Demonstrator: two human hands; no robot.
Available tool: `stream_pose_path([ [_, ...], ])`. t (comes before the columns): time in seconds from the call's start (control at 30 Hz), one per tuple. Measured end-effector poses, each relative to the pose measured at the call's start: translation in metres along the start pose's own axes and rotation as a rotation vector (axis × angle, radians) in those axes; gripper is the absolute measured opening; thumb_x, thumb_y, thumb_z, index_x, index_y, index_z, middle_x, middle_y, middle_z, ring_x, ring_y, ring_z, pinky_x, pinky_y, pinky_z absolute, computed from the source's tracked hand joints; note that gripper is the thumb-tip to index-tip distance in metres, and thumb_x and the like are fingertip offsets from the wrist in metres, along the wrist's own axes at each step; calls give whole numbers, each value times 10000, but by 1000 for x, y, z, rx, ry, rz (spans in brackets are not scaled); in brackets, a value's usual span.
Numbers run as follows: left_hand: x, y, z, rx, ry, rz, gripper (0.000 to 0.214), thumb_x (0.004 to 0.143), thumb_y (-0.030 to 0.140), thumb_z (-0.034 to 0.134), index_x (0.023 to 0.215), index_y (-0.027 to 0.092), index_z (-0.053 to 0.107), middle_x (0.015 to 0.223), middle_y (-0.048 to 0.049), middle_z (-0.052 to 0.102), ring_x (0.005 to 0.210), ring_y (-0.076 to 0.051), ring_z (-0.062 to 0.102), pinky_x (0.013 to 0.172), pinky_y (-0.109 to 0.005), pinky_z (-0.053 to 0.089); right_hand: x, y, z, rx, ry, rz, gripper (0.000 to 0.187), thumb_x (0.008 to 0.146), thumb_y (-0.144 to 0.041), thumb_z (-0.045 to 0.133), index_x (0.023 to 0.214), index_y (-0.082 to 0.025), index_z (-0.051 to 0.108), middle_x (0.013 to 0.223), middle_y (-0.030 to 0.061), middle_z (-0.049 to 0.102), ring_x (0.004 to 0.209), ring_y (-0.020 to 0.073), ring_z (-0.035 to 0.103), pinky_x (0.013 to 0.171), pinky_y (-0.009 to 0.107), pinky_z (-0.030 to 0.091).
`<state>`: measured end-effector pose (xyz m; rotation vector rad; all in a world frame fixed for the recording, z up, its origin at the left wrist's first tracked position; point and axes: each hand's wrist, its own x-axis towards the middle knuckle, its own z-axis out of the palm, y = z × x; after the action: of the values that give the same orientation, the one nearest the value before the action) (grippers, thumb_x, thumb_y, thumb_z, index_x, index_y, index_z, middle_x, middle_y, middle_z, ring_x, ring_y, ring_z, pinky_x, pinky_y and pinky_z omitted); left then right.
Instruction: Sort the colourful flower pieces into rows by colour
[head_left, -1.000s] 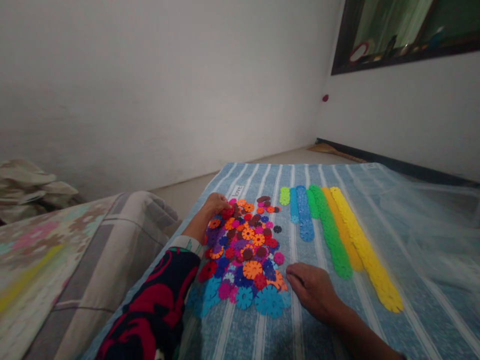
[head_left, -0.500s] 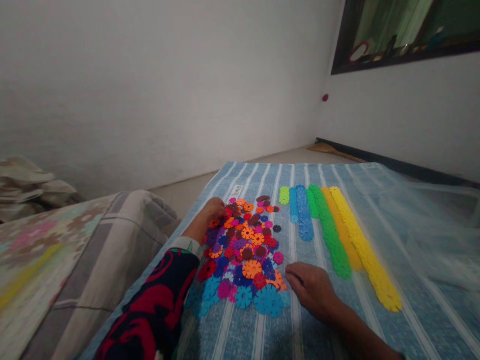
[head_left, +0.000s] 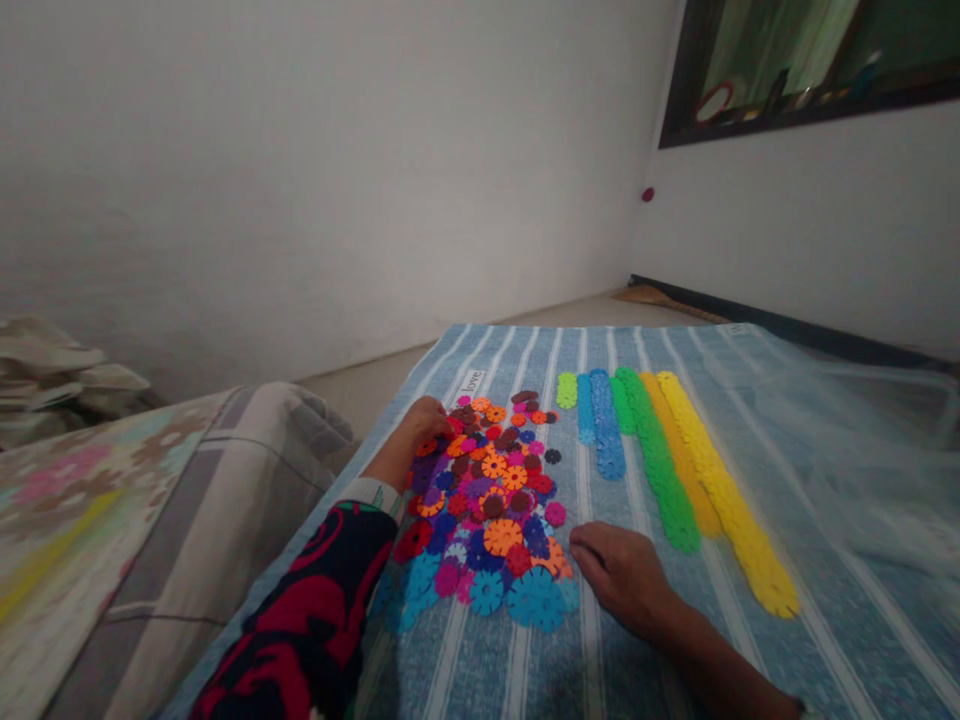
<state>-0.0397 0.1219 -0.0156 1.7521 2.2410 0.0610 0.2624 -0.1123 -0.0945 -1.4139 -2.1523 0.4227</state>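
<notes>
A loose pile of plastic snowflake discs [head_left: 495,500] in orange, red, purple, brown and pink lies on the striped cloth. At its far left edge, my left hand [head_left: 429,425] bends its fingers down onto some red discs [head_left: 454,427]; the fingertips are largely hidden. My right hand [head_left: 619,575] rests closed on the cloth just right of the pile, and whatever its curled fingers hold cannot be seen. Large light-blue discs [head_left: 536,598] form the near edge of the pile. Overlapping rows sorted by colour lie to the right, among them a green row [head_left: 660,470] and a yellow row [head_left: 724,490].
Blue striped cloth [head_left: 517,690] covers the table. A clear plastic container or bag [head_left: 855,430] lies at the right side. On the left is a surface with grey striped and flowered fabric [head_left: 180,500]. White walls [head_left: 337,180] stand behind.
The view has shifted very slightly. Both hands stay in nearly the same places, and the pile and rows look unchanged.
</notes>
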Motion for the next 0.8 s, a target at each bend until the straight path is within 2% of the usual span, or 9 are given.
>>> stream_pose_path([
  [0.23, 0, -1, 1, 19, 23, -3, 129, 548, 204, 785, 603, 174, 673, 618, -22, 688, 653, -175, 647, 516, -201, 421, 1, -2, -1, -17, 6, 7, 252, 927, -251, 427, 850, -217, 665, 801, 17, 703, 748, 154, 637, 677, 247, 380],
  [0.57, 4, -2, -1, 49, 31, 22, 141, 543, 202, 797, 629, 163, 692, 700, -39, 721, 709, -191, 664, 528, -202, 433, 0, -2, -1, 2, -3, 14, 233, 925, -236, 444, 859, -216, 666, 811, 15, 707, 749, 151, 640, 681, 244, 381],
  [0.8, 1, -1, -2, 71, 39, 51, 138, 550, 210, 790, 629, 164, 686, 670, -28, 701, 674, -179, 647, 527, -212, 411, 1, -3, -2, 14, -5, 22, 227, 922, -231, 451, 859, -211, 668, 813, 20, 708, 758, 156, 649, 683, 238, 377],
])
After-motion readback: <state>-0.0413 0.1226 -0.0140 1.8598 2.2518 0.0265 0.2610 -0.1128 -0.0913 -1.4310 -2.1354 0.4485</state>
